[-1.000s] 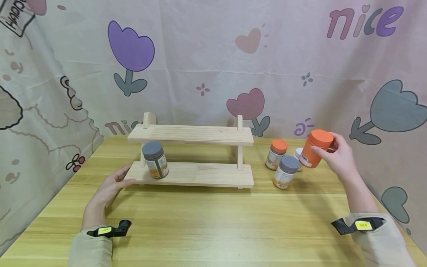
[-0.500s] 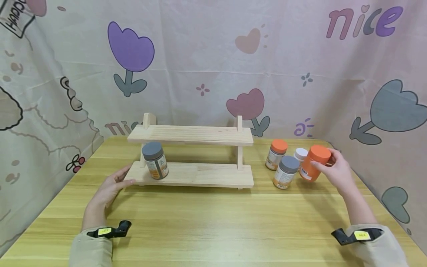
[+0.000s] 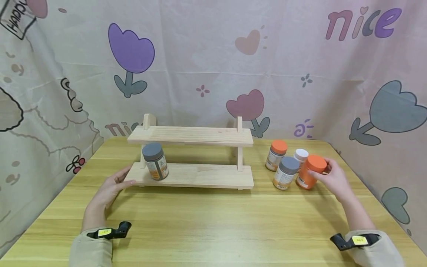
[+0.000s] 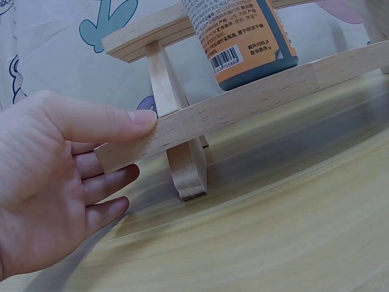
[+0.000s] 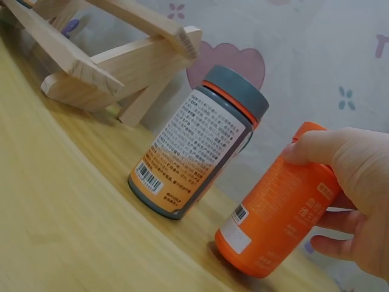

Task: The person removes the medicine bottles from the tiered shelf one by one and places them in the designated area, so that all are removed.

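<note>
Two hands are at work on the wooden worktop: the right hand curls its fingers round an all-orange jar that stands on the worktop just beside a grey-lidded jar, with an orange-lidded jar and a white-lidded jar behind them. The left hand, fingers straight, touches the left end of the two-tier wooden rack, whose lower shelf carries another grey-lidded jar
</note>
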The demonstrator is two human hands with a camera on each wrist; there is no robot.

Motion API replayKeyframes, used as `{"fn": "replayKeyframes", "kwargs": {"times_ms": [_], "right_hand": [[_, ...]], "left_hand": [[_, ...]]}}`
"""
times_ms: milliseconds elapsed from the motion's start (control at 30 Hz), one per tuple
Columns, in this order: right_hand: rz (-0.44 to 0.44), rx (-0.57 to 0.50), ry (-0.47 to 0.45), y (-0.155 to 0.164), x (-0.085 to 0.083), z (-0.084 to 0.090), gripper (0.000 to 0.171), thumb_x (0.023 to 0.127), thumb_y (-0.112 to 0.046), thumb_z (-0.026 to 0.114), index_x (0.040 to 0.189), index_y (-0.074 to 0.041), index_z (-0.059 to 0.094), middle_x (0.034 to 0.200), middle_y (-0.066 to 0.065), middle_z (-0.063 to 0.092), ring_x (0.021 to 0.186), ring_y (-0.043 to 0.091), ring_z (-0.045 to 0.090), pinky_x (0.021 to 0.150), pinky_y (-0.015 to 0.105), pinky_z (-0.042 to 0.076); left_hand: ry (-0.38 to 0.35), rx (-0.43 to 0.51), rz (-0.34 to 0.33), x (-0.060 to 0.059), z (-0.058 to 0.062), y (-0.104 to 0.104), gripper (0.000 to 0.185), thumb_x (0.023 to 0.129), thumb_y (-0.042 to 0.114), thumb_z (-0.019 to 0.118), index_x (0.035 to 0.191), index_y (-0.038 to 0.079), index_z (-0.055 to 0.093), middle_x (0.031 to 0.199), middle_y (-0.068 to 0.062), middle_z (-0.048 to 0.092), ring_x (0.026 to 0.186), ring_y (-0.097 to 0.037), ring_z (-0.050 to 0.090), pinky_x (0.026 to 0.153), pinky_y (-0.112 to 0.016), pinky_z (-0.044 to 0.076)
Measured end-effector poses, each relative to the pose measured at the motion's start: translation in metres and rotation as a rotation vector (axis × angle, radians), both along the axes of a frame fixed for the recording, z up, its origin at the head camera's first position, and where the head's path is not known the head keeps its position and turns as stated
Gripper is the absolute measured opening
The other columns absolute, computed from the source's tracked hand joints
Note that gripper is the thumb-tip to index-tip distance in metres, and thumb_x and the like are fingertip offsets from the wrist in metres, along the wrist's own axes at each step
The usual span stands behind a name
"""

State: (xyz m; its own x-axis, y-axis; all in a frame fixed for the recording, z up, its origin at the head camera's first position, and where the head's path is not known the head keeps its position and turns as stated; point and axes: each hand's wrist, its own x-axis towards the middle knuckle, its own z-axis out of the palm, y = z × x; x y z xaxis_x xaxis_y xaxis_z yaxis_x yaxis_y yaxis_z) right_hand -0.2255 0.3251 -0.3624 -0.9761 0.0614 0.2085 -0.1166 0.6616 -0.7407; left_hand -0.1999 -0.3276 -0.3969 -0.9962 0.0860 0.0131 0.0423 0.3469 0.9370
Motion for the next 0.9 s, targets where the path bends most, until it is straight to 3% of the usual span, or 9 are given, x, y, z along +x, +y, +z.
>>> {"fn": "replayKeyframes", "kwargs": {"times_ms": [100, 400, 667, 767, 833, 900], "right_hand": [[0.000, -0.006, -0.009, 0.000, 0.001, -0.001, 0.070, 0.087, -0.023, 0.066, 0.133, 0.014, 0.028, 0.127, 0.037, 0.041, 0.114, 0.049, 0.042, 0.088, 0.055, 0.040], [0.007, -0.027, -0.027, 0.000, 0.001, -0.005, 0.072, 0.087, -0.022, 0.065, 0.134, 0.015, 0.025, 0.129, 0.038, 0.038, 0.116, 0.050, 0.040, 0.091, 0.059, 0.036], [0.022, -0.071, -0.033, 0.002, -0.001, -0.002, 0.074, 0.089, -0.024, 0.063, 0.137, 0.014, 0.022, 0.133, 0.037, 0.034, 0.119, 0.049, 0.035, 0.094, 0.061, 0.032], [0.024, -0.082, -0.017, 0.003, -0.001, 0.002, 0.073, 0.090, -0.026, 0.061, 0.139, 0.013, 0.021, 0.135, 0.034, 0.033, 0.119, 0.046, 0.034, 0.095, 0.057, 0.034], [0.017, -0.064, 0.006, 0.005, -0.001, 0.005, 0.072, 0.091, -0.027, 0.061, 0.139, 0.011, 0.024, 0.134, 0.032, 0.035, 0.117, 0.041, 0.038, 0.094, 0.043, 0.039], [0.015, -0.060, 0.034, 0.006, -0.001, 0.008, 0.071, 0.090, -0.027, 0.061, 0.139, 0.010, 0.026, 0.132, 0.029, 0.039, 0.112, 0.027, 0.043, 0.089, 0.025, 0.041]], "left_hand": [[0.005, 0.004, -0.001, 0.000, -0.001, 0.000, 0.075, 0.092, 0.020, 0.059, 0.146, -0.003, 0.012, 0.151, -0.022, 0.007, 0.137, -0.038, 0.006, 0.097, -0.005, 0.024], [0.003, 0.006, 0.002, 0.001, 0.000, 0.001, 0.075, 0.092, 0.019, 0.059, 0.146, -0.005, 0.012, 0.151, -0.023, 0.006, 0.137, -0.038, 0.005, 0.103, -0.011, 0.021], [0.003, -0.011, 0.003, 0.000, 0.000, 0.001, 0.075, 0.092, 0.020, 0.059, 0.146, -0.004, 0.012, 0.151, -0.023, 0.008, 0.137, -0.039, 0.008, 0.098, -0.007, 0.025], [0.005, -0.015, 0.005, 0.000, -0.001, 0.000, 0.075, 0.092, 0.020, 0.059, 0.146, -0.004, 0.013, 0.151, -0.024, 0.009, 0.136, -0.040, 0.009, 0.094, -0.004, 0.027], [0.005, -0.016, 0.006, 0.000, -0.001, 0.000, 0.076, 0.092, 0.020, 0.059, 0.146, -0.004, 0.013, 0.151, -0.024, 0.009, 0.136, -0.040, 0.010, 0.094, -0.005, 0.027], [0.003, -0.016, 0.009, 0.000, -0.001, 0.000, 0.076, 0.092, 0.020, 0.059, 0.146, -0.004, 0.013, 0.151, -0.024, 0.009, 0.136, -0.040, 0.010, 0.097, -0.006, 0.027]]}}
